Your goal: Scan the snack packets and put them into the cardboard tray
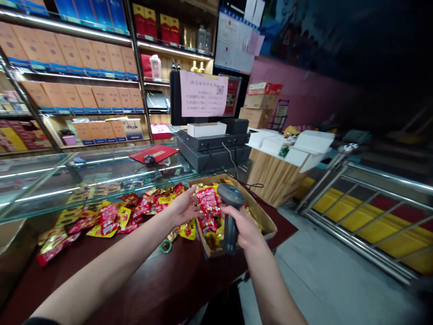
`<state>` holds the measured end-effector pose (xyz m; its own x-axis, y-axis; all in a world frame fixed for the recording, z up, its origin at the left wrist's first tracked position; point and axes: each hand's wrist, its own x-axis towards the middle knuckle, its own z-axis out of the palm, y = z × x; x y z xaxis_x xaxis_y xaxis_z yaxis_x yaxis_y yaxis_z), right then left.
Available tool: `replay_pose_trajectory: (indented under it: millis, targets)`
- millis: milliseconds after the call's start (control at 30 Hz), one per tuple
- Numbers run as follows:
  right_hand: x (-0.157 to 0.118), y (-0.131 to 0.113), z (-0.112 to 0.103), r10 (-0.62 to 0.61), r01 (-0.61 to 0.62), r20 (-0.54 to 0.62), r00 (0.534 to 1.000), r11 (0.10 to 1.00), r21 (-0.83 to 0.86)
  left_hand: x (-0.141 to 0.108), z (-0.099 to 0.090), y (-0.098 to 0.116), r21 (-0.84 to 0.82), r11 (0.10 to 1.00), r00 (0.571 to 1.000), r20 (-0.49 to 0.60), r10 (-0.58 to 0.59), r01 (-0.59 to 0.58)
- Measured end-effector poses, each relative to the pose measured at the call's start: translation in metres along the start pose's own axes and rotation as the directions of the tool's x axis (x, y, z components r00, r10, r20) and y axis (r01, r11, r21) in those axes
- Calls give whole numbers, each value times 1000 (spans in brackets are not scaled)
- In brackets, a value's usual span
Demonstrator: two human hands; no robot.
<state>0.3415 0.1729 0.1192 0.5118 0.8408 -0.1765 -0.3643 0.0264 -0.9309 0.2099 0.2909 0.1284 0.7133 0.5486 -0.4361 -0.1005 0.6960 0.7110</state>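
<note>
My right hand (248, 228) is wrapped round the grip of a dark grey barcode scanner (230, 225). A small blue light glows on top of the scanner's head. Just left of it, my left hand (185, 208) has its fingers apart, close to a red snack packet (208, 201). Whether the fingertips touch that packet is hard to tell. The packet rests on top of other red and yellow packets in an open cardboard box (269, 225), beneath both hands.
Loose snack packets (110, 219) lie along the dark red table (152, 284), with a small round green-rimmed item (165, 246). Behind is a glass counter (111, 169) with a mouse (149, 159) and a monitor (176, 99). A metal railing (358, 212) stands right.
</note>
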Motion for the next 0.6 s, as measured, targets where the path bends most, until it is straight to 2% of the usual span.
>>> replay_pose_trajectory:
  millis: [133,267,367,433,500,600]
  targets:
    - [5,-3,-26,-41,42,-57,997,999,12,21,17,-9,47,999,993,-122,-6,11]
    - [6,-4,-26,-80,80,-83,993,997,-1,18,9,-10,18,1000,995,-101,-18,20]
    - [3,0,-6,-70,70,-32,997,998,-10,-1,-8,-7,-31,1000,997,-78,-2,-1]
    - [0,8,15,-42,42,52,998,999,-13,-18,-26,-6,-65,998,997,-78,19,-24]
    - [-1,19,40,-15,17,162,987,1000,-11,-38,-50,-5,-95,994,993,-111,45,-55]
    - [0,42,83,53,-41,287,956,998,-47,-69,-95,-1,-134,983,971,-223,90,-122]
